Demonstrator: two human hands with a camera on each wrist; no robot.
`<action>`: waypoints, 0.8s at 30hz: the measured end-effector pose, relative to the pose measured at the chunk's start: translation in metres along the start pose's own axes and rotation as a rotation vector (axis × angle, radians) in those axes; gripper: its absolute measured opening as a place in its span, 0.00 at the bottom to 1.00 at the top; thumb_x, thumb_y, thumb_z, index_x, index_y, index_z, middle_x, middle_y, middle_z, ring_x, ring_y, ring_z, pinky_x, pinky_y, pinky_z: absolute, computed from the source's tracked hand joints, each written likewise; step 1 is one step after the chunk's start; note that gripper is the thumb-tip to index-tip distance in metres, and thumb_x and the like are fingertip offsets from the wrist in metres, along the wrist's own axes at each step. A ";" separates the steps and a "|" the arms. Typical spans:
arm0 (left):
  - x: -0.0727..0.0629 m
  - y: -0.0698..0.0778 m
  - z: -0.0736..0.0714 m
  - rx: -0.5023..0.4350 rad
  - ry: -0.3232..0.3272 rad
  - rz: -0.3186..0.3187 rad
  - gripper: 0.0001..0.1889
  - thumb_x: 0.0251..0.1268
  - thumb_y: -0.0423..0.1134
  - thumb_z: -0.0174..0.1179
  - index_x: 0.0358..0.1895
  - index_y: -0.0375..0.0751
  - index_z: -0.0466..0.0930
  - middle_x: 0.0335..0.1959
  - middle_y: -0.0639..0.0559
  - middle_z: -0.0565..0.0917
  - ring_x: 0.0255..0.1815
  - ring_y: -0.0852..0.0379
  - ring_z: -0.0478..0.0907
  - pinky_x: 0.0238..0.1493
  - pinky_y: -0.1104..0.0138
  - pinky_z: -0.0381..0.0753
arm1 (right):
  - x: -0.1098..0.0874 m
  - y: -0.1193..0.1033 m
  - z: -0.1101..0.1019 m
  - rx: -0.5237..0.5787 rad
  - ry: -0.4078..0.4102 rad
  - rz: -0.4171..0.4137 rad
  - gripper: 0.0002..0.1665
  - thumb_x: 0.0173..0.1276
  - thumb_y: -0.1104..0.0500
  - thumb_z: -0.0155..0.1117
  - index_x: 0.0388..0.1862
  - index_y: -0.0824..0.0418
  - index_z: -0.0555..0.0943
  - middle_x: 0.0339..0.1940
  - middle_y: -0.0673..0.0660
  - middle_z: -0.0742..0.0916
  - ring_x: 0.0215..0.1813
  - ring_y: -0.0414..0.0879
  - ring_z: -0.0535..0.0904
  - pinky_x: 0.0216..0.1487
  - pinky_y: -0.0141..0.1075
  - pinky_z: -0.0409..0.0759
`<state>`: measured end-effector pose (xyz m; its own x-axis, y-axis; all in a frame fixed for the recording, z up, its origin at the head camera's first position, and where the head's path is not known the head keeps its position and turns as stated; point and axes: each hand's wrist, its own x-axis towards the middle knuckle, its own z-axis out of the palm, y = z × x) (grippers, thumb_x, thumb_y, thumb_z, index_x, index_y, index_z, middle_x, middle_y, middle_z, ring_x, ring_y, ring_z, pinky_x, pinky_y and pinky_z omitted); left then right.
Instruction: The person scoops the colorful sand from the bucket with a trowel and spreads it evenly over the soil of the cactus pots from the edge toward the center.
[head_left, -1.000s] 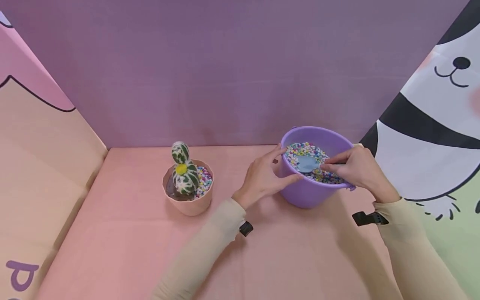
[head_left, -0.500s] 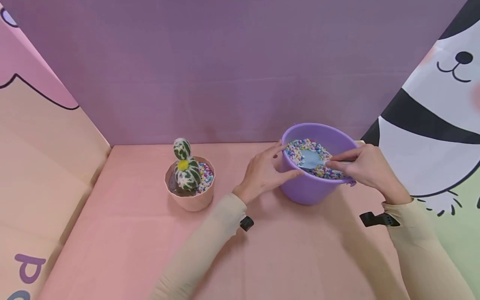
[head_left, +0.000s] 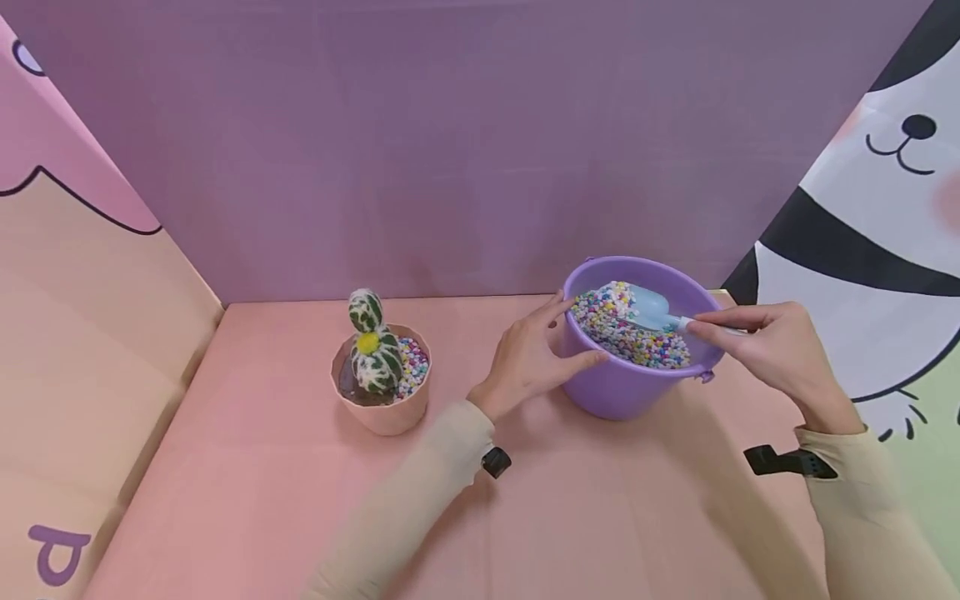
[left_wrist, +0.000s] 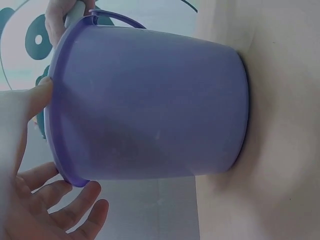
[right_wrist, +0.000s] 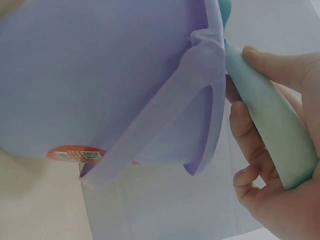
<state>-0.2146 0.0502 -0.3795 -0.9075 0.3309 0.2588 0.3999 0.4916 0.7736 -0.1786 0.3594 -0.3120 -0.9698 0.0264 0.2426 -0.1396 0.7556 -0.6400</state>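
Observation:
My right hand (head_left: 772, 346) pinches the handle of a light-blue scoop (head_left: 648, 307) between thumb and fingers. Multicoloured beads are heaped at the scoop's far end, above the bead bed (head_left: 626, 337) inside a purple bucket (head_left: 611, 396). In the right wrist view, the pale scoop handle (right_wrist: 272, 122) lies along the fingers beside the bucket's rim. My left hand (head_left: 525, 358) holds the bucket's left side, thumb and fingertips spread along the rim. From the left wrist, the thumb (left_wrist: 40, 97) shows on the rim and the bucket's base sits on the table.
Left of the hands stands a peach pot (head_left: 390, 417) holding a furry green cactus (head_left: 377, 362) with a yellow flower. Colourful beads (head_left: 412, 367) cover the pot's right side. A purple backdrop (head_left: 450, 150) rises behind the pink table (head_left: 300, 500); the bucket's handle (right_wrist: 145, 120) hangs down its side.
The scoop has come up out of the beads and shifted right, now carrying beads. My right hand has moved right with it; the left hand stays at the rim.

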 end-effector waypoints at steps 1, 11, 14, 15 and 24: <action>-0.001 0.001 0.001 0.000 0.000 -0.003 0.48 0.59 0.67 0.74 0.81 0.54 0.69 0.85 0.61 0.65 0.70 0.55 0.82 0.68 0.51 0.82 | -0.002 0.001 -0.001 0.004 0.005 0.008 0.18 0.64 0.49 0.82 0.46 0.59 0.95 0.27 0.25 0.88 0.36 0.26 0.80 0.31 0.29 0.72; -0.001 0.008 0.004 0.033 -0.006 0.031 0.47 0.61 0.66 0.73 0.81 0.52 0.69 0.85 0.58 0.65 0.73 0.52 0.80 0.69 0.52 0.82 | -0.009 0.010 -0.009 -0.009 -0.002 0.059 0.20 0.64 0.47 0.82 0.47 0.59 0.94 0.27 0.26 0.89 0.36 0.26 0.80 0.31 0.30 0.72; 0.000 0.006 0.002 0.055 -0.008 0.029 0.48 0.62 0.67 0.72 0.82 0.53 0.67 0.86 0.59 0.64 0.78 0.51 0.74 0.74 0.49 0.78 | -0.009 0.009 -0.007 -0.010 0.003 0.047 0.20 0.64 0.47 0.83 0.46 0.59 0.95 0.27 0.26 0.89 0.37 0.23 0.82 0.33 0.27 0.74; 0.000 0.005 0.001 0.059 -0.009 0.030 0.48 0.62 0.67 0.71 0.82 0.53 0.67 0.86 0.59 0.63 0.80 0.50 0.72 0.76 0.48 0.76 | -0.009 0.007 -0.007 -0.013 0.007 0.043 0.20 0.64 0.47 0.83 0.46 0.59 0.95 0.27 0.27 0.89 0.36 0.23 0.82 0.33 0.27 0.74; -0.003 0.002 -0.008 0.077 -0.005 0.107 0.47 0.65 0.68 0.68 0.85 0.58 0.62 0.85 0.57 0.66 0.82 0.49 0.69 0.79 0.47 0.72 | -0.009 0.000 -0.002 -0.017 -0.006 0.033 0.20 0.64 0.45 0.82 0.47 0.58 0.95 0.27 0.25 0.88 0.37 0.26 0.81 0.31 0.30 0.73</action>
<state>-0.2122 0.0435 -0.3740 -0.8584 0.3889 0.3344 0.5033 0.5135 0.6949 -0.1700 0.3603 -0.3129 -0.9750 0.0474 0.2172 -0.1043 0.7652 -0.6352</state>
